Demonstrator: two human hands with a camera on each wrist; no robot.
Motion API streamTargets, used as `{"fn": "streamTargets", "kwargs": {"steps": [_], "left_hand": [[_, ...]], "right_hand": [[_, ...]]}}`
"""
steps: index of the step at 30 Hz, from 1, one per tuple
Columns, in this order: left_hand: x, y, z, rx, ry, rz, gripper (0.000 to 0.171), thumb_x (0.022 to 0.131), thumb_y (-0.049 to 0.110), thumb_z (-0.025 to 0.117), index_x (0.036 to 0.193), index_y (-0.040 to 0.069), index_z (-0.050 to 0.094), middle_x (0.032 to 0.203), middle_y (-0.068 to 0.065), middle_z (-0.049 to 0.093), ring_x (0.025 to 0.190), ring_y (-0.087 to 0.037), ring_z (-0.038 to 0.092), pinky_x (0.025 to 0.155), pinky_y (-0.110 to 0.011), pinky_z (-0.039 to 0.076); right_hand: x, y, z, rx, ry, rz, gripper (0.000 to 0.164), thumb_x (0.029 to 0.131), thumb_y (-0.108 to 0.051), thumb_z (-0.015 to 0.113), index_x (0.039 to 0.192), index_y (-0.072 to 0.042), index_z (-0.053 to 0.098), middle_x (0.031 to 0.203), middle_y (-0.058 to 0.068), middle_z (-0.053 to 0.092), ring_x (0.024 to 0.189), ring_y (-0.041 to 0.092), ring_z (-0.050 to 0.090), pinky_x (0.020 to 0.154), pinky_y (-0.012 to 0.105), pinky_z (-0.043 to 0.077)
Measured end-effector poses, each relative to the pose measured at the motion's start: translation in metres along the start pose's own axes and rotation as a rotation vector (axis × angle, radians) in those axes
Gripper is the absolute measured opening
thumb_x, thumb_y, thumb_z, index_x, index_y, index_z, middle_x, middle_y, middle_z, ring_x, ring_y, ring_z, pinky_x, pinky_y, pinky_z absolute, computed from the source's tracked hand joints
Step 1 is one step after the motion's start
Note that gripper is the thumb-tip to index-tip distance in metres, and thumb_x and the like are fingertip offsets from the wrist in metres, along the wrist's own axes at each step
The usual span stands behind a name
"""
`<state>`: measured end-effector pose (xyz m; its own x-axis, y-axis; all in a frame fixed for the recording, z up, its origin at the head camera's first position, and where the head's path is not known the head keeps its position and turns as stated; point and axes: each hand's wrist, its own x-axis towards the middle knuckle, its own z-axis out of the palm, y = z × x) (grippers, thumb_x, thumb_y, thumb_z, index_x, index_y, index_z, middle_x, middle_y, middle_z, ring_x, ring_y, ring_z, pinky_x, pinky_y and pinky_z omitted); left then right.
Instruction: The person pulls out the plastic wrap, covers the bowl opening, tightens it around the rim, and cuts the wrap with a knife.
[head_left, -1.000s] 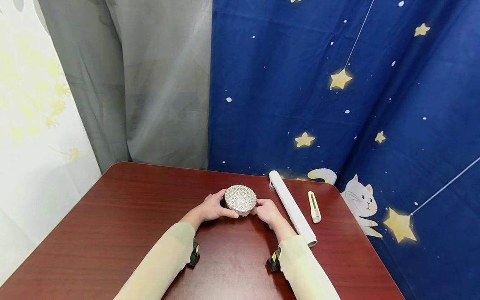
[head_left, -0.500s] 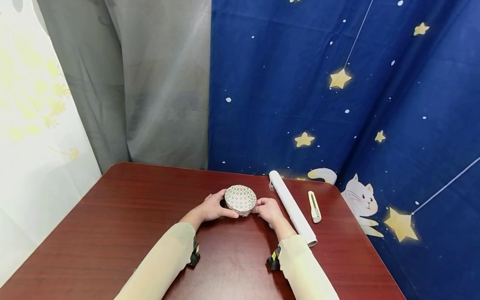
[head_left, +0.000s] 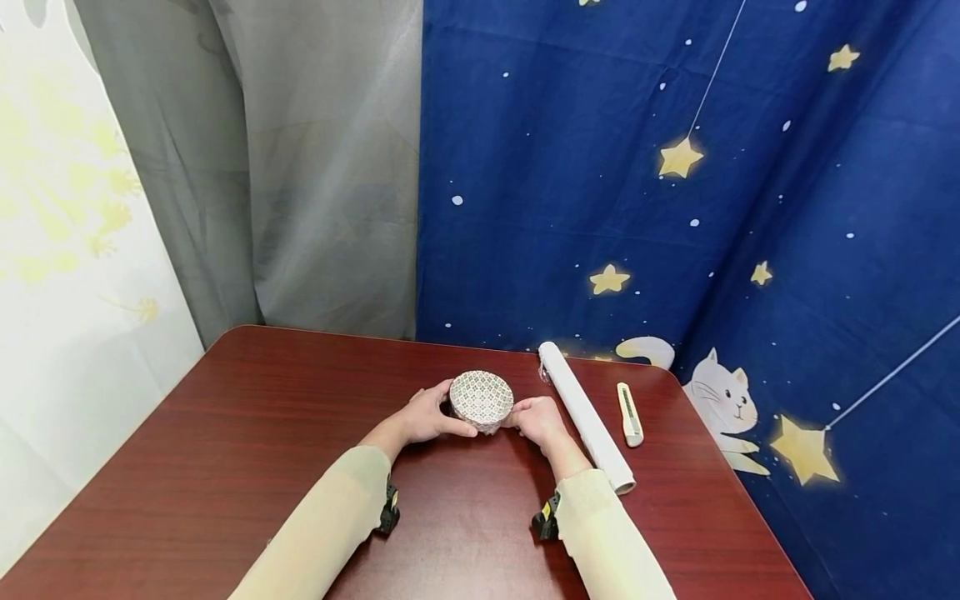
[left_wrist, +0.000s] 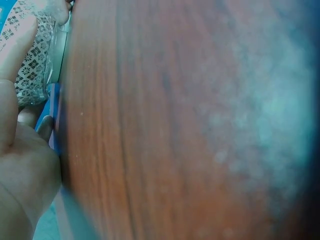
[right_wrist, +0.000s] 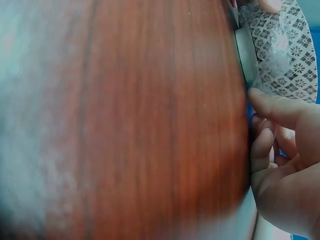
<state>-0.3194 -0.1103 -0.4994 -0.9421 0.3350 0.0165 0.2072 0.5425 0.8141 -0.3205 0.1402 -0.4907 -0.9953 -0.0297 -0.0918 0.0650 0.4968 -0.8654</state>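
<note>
A round bowl [head_left: 482,397] with a small dark pattern stands near the middle of the table, its white foot low against the tabletop in the right wrist view. Clear cling film [right_wrist: 280,42] lies crinkled over its patterned side. My left hand [head_left: 427,415] grips the bowl from the left, thumb along the front and fingers behind. At the lower right of the bowl, my right hand [head_left: 538,421] pinches the film's edge between thumb and forefinger, its other fingers curled in. The pinched bit is mostly hidden by the fingers.
A white roll of film [head_left: 585,417] lies slantwise just right of my right hand. Farther right is a pale utility knife [head_left: 628,414]. The dark red table [head_left: 300,417] ends at grey and blue curtains behind.
My right hand's fingers have curled in more and shifted slightly beside the bowl. The left hand and the bowl stay in place.
</note>
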Motion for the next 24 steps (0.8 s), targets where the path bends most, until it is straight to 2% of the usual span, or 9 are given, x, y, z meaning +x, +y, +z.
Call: {"fn": "streamTargets", "kwargs": {"steps": [9,18,24], "left_hand": [[0.0003,-0.0022,0.0022,0.013,0.001,0.005,0.098,0.081,0.041,0.098,0.159,0.005,0.050,0.151,-0.012,0.069,0.154,-0.037,0.050,0.136,-0.065,0.012],[0.0003,-0.0010,0.0039,-0.011,0.014,0.003,0.102,0.080,0.042,0.098,0.161,0.006,0.049,0.153,-0.013,0.068,0.155,-0.038,0.048,0.135,-0.068,0.013],[-0.0019,-0.0004,0.0054,-0.016,0.025,-0.003,0.103,0.079,0.042,0.099,0.161,0.006,0.049,0.154,-0.013,0.067,0.156,-0.037,0.049,0.135,-0.068,0.011]], "right_hand": [[0.0056,0.0047,0.0026,-0.066,0.010,-0.005,0.010,0.075,-0.006,0.087,0.084,-0.002,0.084,0.063,-0.008,0.060,0.057,0.011,0.053,0.055,0.023,0.042],[0.0021,0.0040,0.0027,-0.135,0.047,-0.079,0.010,0.077,-0.007,0.089,0.083,-0.001,0.084,0.081,0.000,0.076,0.080,0.013,0.057,0.071,0.025,0.046],[-0.0023,0.0034,0.0033,-0.147,0.037,-0.110,0.012,0.078,-0.006,0.090,0.079,0.000,0.080,0.072,-0.003,0.070,0.075,0.012,0.055,0.069,0.025,0.046]]}}
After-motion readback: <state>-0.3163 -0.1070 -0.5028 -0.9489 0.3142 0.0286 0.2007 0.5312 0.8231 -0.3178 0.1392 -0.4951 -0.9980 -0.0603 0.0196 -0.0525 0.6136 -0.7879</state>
